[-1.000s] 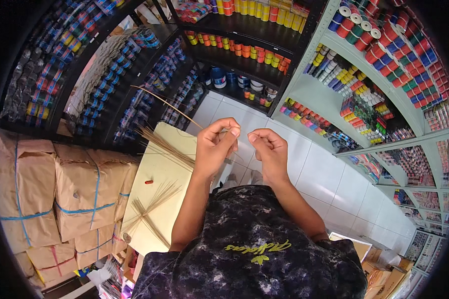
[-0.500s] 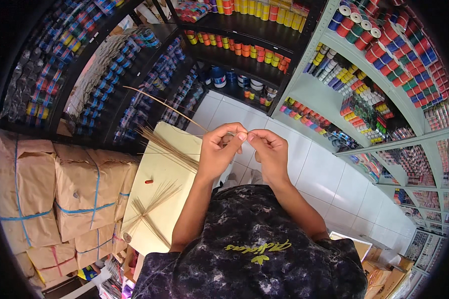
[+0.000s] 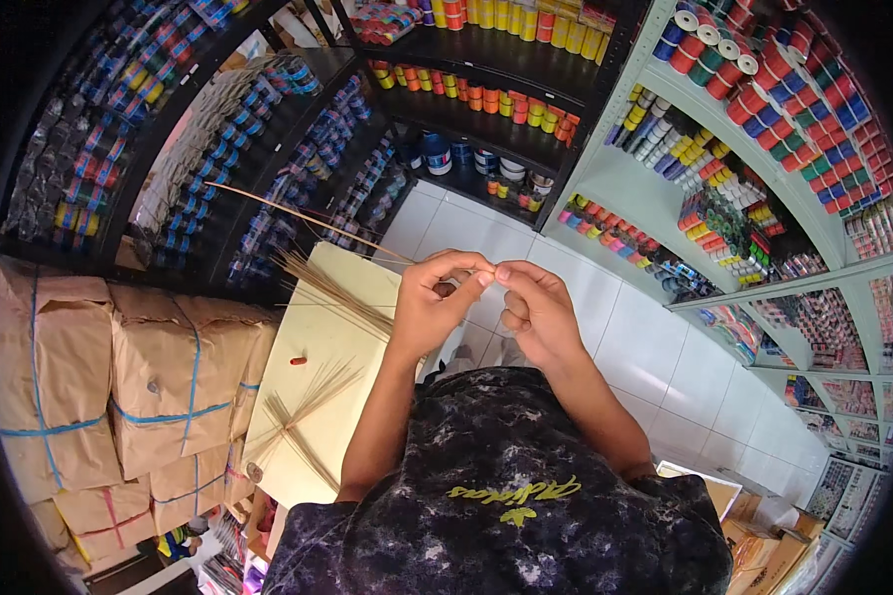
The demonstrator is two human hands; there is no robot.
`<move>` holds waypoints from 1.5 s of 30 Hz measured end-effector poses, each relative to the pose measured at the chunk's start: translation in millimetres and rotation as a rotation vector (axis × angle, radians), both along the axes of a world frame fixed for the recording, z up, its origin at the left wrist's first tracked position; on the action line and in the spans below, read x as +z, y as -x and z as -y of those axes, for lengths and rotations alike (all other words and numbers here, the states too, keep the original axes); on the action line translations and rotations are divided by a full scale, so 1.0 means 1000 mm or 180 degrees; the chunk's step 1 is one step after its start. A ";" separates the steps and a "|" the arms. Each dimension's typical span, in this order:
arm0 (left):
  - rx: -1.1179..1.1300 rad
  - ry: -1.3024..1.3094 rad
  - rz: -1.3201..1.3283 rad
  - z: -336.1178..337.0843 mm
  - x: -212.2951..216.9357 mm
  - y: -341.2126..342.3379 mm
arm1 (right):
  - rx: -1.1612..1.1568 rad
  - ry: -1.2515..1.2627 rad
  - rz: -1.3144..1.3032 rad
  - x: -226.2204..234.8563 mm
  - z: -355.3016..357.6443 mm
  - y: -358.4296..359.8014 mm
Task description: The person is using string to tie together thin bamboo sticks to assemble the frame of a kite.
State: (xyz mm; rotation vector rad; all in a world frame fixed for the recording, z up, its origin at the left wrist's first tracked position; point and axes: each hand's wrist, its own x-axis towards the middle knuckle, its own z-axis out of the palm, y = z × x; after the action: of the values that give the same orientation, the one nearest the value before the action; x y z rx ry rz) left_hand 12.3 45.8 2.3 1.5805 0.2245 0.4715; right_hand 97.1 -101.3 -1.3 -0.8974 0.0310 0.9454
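My left hand (image 3: 439,302) is closed around a long, thin tan stick (image 3: 308,215), which slants out from it to the upper left. At the thumb tips my right hand (image 3: 541,309) meets the left in a pinch, seemingly on the stick's near end; the fingers hide most of that end. Left of my hands, on a pale yellow tabletop (image 3: 342,372), lies a loose bundle of thin sticks (image 3: 339,295). Nearer to me a second bunch of sticks (image 3: 290,426) lies crossed. Between the two is a small red object (image 3: 299,361).
Paper-wrapped parcels (image 3: 184,377) tied with blue cord are stacked at the left. Black shelves (image 3: 466,114) with thread spools stand ahead and to the left, a pale green rack (image 3: 610,188) to the right. White floor tiles (image 3: 645,337) lie beyond my hands. Cardboard boxes (image 3: 764,555) sit at lower right.
The stick's far end has swung left and slightly down. My right hand has turned a little, showing more of its curled fingers. Both hands stay together at the fingertips.
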 end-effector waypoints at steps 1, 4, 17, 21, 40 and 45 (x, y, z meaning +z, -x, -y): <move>0.0001 -0.0001 0.0000 0.000 0.001 0.000 | -0.0002 -0.0052 -0.0039 -0.001 0.000 0.000; -0.0128 0.0382 -0.0089 0.003 0.004 0.001 | -0.0112 -0.0187 -0.0086 0.001 -0.002 0.004; 0.0025 0.1082 -0.0078 0.015 0.006 -0.003 | -0.0445 -0.0359 0.0476 -0.008 -0.008 0.009; 0.0063 0.1121 -0.0144 0.015 0.007 -0.003 | -0.0398 -0.0546 0.0548 -0.012 -0.008 0.007; -0.0230 0.0691 -0.0210 0.007 0.006 0.000 | 0.0168 -0.0204 0.0681 -0.004 0.003 -0.006; -0.0231 0.0715 -0.0028 0.006 0.003 -0.001 | 0.0260 -0.0186 0.0696 -0.005 0.004 -0.008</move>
State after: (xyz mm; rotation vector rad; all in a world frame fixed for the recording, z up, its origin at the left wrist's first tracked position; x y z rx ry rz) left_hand 13.4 40.3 5.3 1.3666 0.2182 0.3695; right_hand 104.6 -105.3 -6.1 -0.9489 -0.2206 0.9144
